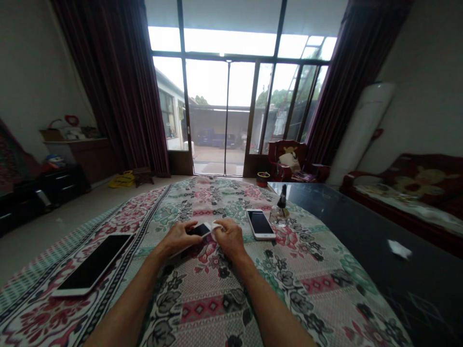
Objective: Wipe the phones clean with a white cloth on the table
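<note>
My left hand (pixel 179 237) is closed around a white-framed smartphone (pixel 201 230) with a dark screen, thumb and fingers at its edges. At the phone's right end, my right hand (pixel 229 237) pinches a piece of white tissue (pixel 214 226) against it. A second white smartphone (pixel 261 223) lies face up to the right of my hands. Just beyond it stands a clear spray bottle (pixel 279 212) with a black nozzle. Left of my left forearm, a white tablet (pixel 94 264) rests screen up on the cloth. Parts of the held phone are hidden by my fingers.
A floral cloth (pixel 210 308) covers the surface under my hands. The dark glossy table (pixel 365 241) to the right bears a crumpled white tissue (pixel 399 249). Farther off are a wooden armchair (pixel 318 168), a wooden sofa (pixel 398 178) and a glass door (pixel 208 120) between dark curtains.
</note>
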Demonstrator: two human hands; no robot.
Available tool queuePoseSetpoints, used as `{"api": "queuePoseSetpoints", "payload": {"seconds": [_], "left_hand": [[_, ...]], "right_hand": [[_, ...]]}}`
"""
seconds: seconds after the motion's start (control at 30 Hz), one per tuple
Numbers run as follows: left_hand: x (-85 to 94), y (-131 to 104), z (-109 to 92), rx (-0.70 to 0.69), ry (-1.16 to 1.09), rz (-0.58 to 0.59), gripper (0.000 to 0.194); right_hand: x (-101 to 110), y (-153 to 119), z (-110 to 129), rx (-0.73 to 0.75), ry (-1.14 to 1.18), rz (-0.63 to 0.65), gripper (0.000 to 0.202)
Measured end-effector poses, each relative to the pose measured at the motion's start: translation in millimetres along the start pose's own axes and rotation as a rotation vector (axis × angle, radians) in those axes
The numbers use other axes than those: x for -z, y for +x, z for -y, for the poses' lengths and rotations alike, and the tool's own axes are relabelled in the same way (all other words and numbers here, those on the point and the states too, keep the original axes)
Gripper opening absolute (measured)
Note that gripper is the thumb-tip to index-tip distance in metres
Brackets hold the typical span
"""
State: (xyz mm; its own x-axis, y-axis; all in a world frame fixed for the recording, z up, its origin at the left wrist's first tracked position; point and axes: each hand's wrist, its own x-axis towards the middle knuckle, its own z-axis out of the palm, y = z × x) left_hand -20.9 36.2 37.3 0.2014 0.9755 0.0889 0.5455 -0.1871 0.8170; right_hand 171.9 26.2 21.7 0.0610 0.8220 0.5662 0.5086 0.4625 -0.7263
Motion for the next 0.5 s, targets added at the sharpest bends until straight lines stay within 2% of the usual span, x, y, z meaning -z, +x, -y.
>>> {"api": "queuePoseSetpoints", "payload": {"seconds": [0.1, 0.2, 0.37, 0.5], "left_hand": [[-2.8, 2.8, 3.8, 0.002, 0.054, -0.014, 0.074], [-1.3, 5.2, 3.6, 0.011, 0.163, -0.036, 0.07], [2.7, 4.8, -2.3, 0.031, 0.442, -0.107, 0.063], [-2.3, 1.0, -8.8, 0.012, 0.584, -0.118, 0.056]], "right_hand": [[-2.0, -2.6, 2.1, 0.015, -0.031, 0.102, 0.03], [0.8, -3.6, 6.6, -0.038, -0.03, 0.202, 0.026], [10.3, -1.4, 12.5, -0.035, -0.238, 0.172, 0.029], [11.8, -1.0, 16.3, -0.047, -0.352, 0.19, 0.03]]}}
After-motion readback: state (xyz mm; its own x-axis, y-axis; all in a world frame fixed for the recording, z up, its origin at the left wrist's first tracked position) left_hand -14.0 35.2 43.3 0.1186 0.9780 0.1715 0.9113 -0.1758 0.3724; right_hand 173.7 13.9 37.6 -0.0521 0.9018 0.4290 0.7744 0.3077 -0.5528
